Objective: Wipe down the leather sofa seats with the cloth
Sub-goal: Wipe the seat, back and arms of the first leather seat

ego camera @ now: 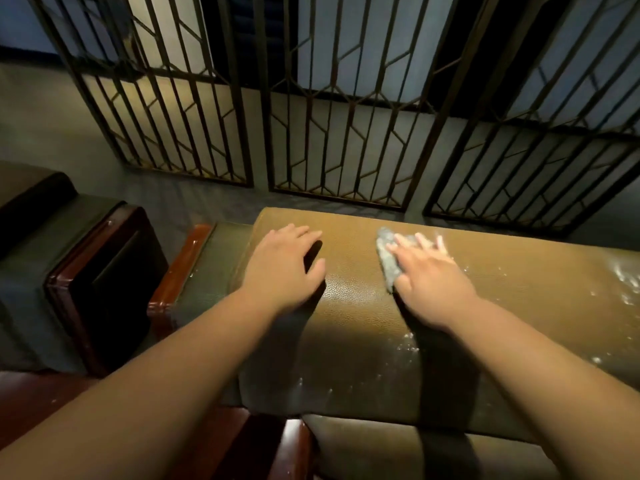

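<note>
Your left hand [282, 263] lies flat on the top of the sofa back [349, 296], near that cushion's left end. Its fingers are straight and slightly spread, the thumb angled toward the middle of the cushion, and it holds nothing.

Your right hand [429, 271] is further right on the same sofa back, well apart from the left. It presses the cloth [389, 259] down on the leather with the fingers extended and fanned, not curled round it. The cloth is a grey, crumpled wad; most of it shows at the left side of the hand, by the thumb, and the rest lies under the palm and fingers. The fingertips are blurred.

White flecks [623, 275], either foam or residue, I cannot tell which, dot the leather to the right of the cloth, thickest toward the right edge of the view. A few more lie on the front slope of the sofa back below your right wrist.

Left of the sofa back is a glossy red-brown wooden armrest [180, 268]. Beyond that stands a second dark seat [52, 244] with the same wood trim.

Behind the sofa back, dark metal lattice screens [332, 109] with pale panels stand upright.
</note>
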